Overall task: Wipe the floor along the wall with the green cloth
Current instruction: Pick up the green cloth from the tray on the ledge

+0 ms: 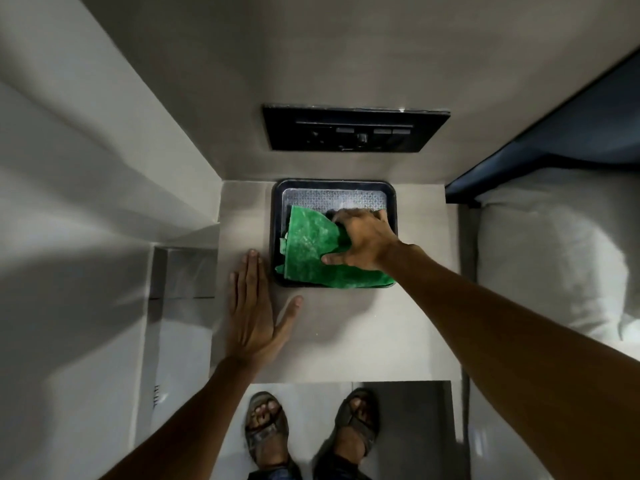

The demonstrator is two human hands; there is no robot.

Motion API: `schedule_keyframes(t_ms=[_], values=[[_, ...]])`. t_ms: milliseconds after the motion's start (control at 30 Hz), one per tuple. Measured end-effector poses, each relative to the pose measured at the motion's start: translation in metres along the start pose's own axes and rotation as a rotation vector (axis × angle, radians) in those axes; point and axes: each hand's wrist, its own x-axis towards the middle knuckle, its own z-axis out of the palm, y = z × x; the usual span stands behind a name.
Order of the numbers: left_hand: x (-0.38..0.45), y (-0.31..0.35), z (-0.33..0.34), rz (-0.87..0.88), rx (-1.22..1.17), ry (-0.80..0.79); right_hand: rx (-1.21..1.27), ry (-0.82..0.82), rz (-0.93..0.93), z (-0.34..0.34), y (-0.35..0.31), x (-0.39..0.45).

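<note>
Looking straight down, the person stands at a small bedside table (346,341) pushed against the wall (311,64), with a dark switch panel (355,129) just above it. A black tray (277,237) sits at the back of the tabletop, touching or nearly touching the wall, and the green cloth (308,244) is lying in it, spilling over the front rim a bit.

The right hand (363,242) is on top of the cloth, fingers curled down into the bunched part at the back and thumb stretched along the front edge. It looks like a loose grab more than a tight fist, and it can't really be told whether the cloth is lifted off the tray at all. The left hand (252,306) is flat on the table just beside the tray, fingers straight and together, thumb splayed out, holding nothing.

So the floor part hasn't begun; this is probably just picking the cloth up. To do it well, he'd want to gather the loose flap into the palm so nothing drags or tips the tray, keep the left hand bracing the table, lift clean, then crouch down to the strip of floor (311,403) by the sandals (266,431).
</note>
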Motion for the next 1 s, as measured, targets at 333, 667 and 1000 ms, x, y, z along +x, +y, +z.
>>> schedule_keyframes(t_ms=[333, 667, 1000], values=[[0.0, -0.006, 0.0, 0.027, -0.001, -0.027, -0.051, -0.123, -0.139, -0.015, 0.0, -0.001], [-0.013, -0.019, -0.022, 0.028, -0.08, 0.036, 0.099, -0.052, -0.132, -0.039, -0.012, -0.032], [-0.061, -0.079, -0.075, 0.086, -0.091, 0.181, 0.048, 0.099, -0.209, -0.042, -0.123, -0.078]])
